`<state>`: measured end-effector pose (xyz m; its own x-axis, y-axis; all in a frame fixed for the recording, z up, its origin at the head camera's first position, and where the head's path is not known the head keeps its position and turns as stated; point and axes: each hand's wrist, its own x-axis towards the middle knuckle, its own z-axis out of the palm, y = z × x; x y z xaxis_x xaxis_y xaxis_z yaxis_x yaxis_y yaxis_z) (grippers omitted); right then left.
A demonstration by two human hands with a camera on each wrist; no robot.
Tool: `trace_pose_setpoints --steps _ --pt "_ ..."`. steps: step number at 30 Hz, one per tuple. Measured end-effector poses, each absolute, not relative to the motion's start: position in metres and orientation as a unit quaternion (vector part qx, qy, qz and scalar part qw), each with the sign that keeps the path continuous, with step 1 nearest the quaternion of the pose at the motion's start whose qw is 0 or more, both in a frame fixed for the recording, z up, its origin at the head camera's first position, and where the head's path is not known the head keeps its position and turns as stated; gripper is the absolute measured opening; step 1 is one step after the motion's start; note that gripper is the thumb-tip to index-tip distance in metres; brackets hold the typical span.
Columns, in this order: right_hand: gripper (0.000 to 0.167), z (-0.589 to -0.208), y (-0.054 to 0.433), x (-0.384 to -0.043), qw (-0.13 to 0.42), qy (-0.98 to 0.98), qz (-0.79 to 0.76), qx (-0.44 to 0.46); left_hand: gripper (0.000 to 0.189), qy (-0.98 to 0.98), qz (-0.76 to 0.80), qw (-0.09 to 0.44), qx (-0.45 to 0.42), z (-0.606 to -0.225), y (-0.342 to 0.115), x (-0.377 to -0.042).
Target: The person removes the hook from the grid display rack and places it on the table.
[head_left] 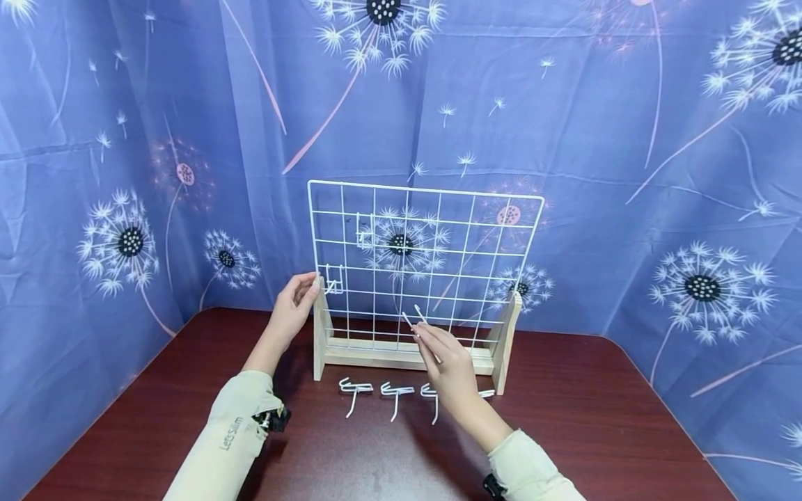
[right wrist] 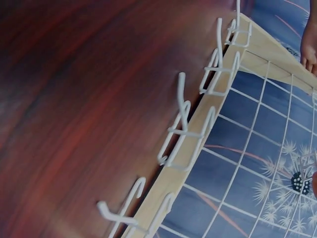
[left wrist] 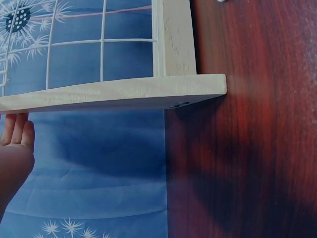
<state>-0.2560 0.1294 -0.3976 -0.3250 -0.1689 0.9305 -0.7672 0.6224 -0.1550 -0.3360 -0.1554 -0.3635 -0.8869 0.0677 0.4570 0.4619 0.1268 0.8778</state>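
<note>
A white wire grid panel (head_left: pixel 426 268) stands upright in a wooden stand (head_left: pixel 376 355). My left hand (head_left: pixel 293 306) touches the stand's left side post; in the left wrist view its fingers (left wrist: pixel 16 130) lie straight against the post's outer face. My right hand (head_left: pixel 446 362) pinches a white wire hook (head_left: pixel 409 320) in front of the lower middle of the grid, apart from it as far as I can tell. Two hooks hang on the grid's left part, an upper hook (head_left: pixel 365 236) and a lower hook (head_left: pixel 335 284).
Several white hooks lie in a row before the stand, among them a left hook (head_left: pixel 356 388) and a middle hook (head_left: pixel 396 391); my right forearm partly covers the row. Everything stands on a dark red wooden table (head_left: pixel 595 417). Behind it hangs a blue dandelion-print cloth (head_left: pixel 564 125).
</note>
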Motion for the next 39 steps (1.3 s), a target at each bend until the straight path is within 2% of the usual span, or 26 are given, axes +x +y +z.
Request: trace_pose_setpoints --steps 10,21,39 --pt "0.029 -0.400 0.146 -0.252 0.479 -0.765 0.292 0.315 0.038 -0.740 -0.633 0.148 -0.171 -0.356 -0.154 -0.326" --pt "0.018 -0.401 0.162 -0.250 0.492 -0.755 0.270 0.340 0.038 -0.735 -0.639 0.146 -0.173 -0.358 -0.155 -0.327" --pt "0.032 -0.404 0.196 -0.239 0.482 -0.752 0.223 0.391 0.038 -0.733 -0.640 0.143 -0.178 -0.355 -0.155 -0.328"
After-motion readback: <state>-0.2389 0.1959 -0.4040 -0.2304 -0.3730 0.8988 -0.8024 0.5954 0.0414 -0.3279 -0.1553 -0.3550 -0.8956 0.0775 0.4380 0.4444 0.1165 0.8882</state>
